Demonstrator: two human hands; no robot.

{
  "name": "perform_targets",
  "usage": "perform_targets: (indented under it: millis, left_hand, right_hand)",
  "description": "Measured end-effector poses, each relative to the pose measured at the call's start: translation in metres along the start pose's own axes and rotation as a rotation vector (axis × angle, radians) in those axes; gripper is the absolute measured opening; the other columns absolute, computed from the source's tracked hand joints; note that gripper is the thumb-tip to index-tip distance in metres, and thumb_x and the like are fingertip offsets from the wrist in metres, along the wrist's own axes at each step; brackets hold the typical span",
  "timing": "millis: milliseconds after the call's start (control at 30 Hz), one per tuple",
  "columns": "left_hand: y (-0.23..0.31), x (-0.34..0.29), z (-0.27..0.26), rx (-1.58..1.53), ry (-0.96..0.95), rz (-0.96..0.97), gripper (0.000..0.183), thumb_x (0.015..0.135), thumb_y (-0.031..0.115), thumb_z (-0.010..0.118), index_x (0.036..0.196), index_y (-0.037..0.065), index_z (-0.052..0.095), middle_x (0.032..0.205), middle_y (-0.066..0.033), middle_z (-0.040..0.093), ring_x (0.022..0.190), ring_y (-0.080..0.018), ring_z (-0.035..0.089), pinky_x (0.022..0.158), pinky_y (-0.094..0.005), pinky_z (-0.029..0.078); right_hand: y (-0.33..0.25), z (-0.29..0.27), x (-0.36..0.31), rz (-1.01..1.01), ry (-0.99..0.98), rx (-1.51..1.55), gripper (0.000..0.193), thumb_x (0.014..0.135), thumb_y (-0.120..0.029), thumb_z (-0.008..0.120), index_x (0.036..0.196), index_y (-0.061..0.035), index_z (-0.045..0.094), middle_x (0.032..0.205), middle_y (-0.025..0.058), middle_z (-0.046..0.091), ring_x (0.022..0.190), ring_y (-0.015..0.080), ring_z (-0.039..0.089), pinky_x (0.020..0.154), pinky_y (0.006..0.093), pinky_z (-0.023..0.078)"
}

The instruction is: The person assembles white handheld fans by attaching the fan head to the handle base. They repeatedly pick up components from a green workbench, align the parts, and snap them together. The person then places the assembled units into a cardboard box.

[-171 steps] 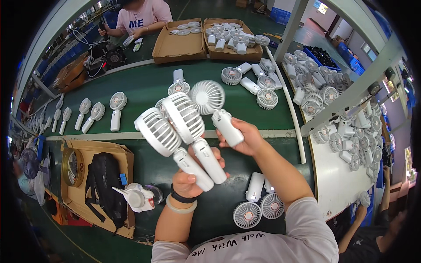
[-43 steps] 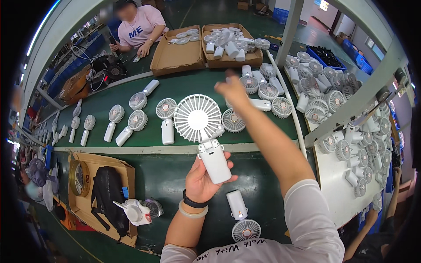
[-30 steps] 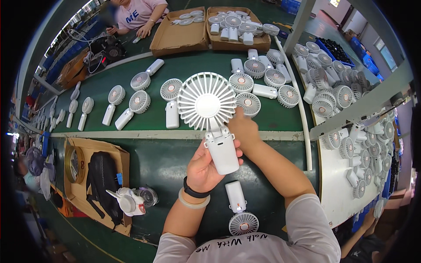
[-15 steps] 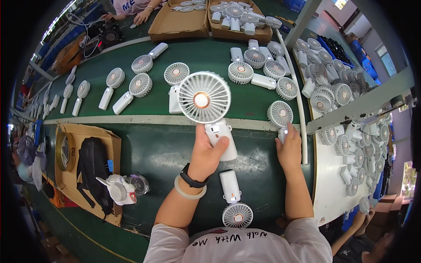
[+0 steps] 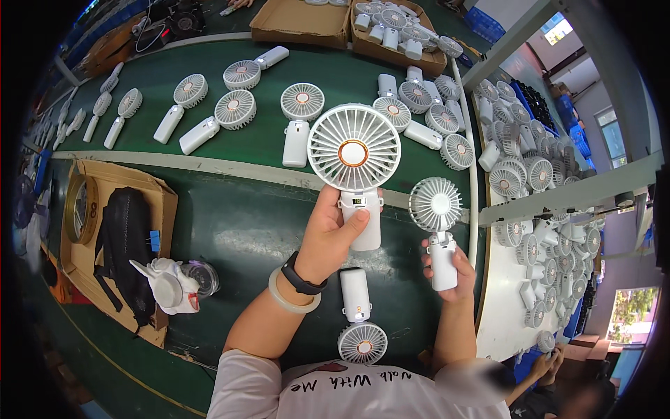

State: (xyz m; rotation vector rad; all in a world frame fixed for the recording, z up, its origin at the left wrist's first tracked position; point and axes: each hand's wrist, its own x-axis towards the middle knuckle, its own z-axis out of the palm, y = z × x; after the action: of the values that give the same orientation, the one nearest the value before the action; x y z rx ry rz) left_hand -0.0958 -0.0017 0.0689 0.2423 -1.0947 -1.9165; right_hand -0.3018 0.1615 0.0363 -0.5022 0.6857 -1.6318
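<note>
My left hand grips a white handheld fan by its handle, the round head upright, with an orange ring at its centre and a small lit display. In my right hand a second handheld fan stands upright, held by its handle; its plain white hub faces me. Another fan lies on the dark green bench close to my body, handle pointing away. Just beyond my left hand one more fan lies on the green belt.
More fans line the green belt to the left and crowd its right end. A cardboard box of fans stands beyond. On the right, a white table carries many fans beside a metal post. At left, a carton holds a black pouch, with a white cup nearby.
My right hand has picked up its fan from the belt's edge and brought it nearer, turned round. My left hand's fan is now more upright, its display lit. The view has shifted slightly.
</note>
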Motion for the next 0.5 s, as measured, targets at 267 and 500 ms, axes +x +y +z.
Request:
perform_targets:
  millis: [267, 500]
  left_hand:
    - [-0.001, 0.002, 0.001, -0.020, 0.062, -0.001, 0.042, 0.088, 0.013, 0.057, 0.124, 0.003, 0.039, 0.112, -0.0105, 0.056, 0.100, -0.0203, 0.058, 0.088, -0.0354, 0.045]
    - [0.007, -0.001, 0.000, -0.116, -0.006, -0.077, 0.041, 0.089, 0.013, 0.054, 0.124, 0.001, 0.036, 0.107, -0.0088, 0.055, 0.093, -0.0185, 0.059, 0.079, -0.0317, 0.049]
  right_hand:
    - [0.007, 0.028, 0.047, 0.062, -0.154, 0.072, 0.045, 0.093, -0.035, 0.045, 0.127, -0.0056, 0.038, 0.107, 0.0179, 0.052, 0.075, 0.0224, 0.055, 0.062, 0.0310, 0.049]
    - [0.015, 0.028, 0.035, -0.249, 0.337, -1.476, 0.056, 0.069, -0.006, 0.070, 0.121, -0.0035, 0.050, 0.105, 0.0146, 0.056, 0.088, 0.0274, 0.054, 0.083, 0.0371, 0.045]
